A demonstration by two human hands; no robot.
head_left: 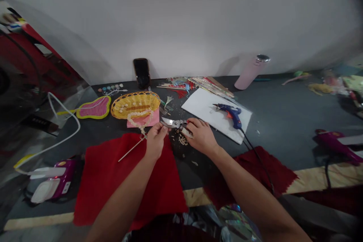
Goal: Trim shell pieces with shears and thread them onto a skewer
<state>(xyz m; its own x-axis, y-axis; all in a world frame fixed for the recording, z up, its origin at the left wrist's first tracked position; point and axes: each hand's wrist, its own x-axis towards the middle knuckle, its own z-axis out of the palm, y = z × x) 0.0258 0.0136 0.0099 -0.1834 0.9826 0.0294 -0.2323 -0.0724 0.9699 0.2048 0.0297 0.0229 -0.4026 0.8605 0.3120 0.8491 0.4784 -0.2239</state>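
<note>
Near the middle of the table, my right hand (202, 134) is wrapped round the handles of metal pruning shears (173, 123), whose blades point left. My left hand (155, 140) is closed beside the blades, with its fingertips pinched on a thin stick (131, 150) that slants down to the left over a red cloth (127, 181). A loop of pale beads (141, 114) lies just above my left hand, partly over a pink piece (155, 117) and a yellow wicker basket (121, 101). Small cut bits (182, 138) are scattered below the shears.
A blue glue gun (234, 114) rests on a white board (202, 103), its cord running to the front edge. Behind stand a phone (142, 73) and a pink bottle (249, 73). Purple devices lie left (65, 176) and right (336, 144); a pink paddle-shaped item (95, 107) is left of the basket.
</note>
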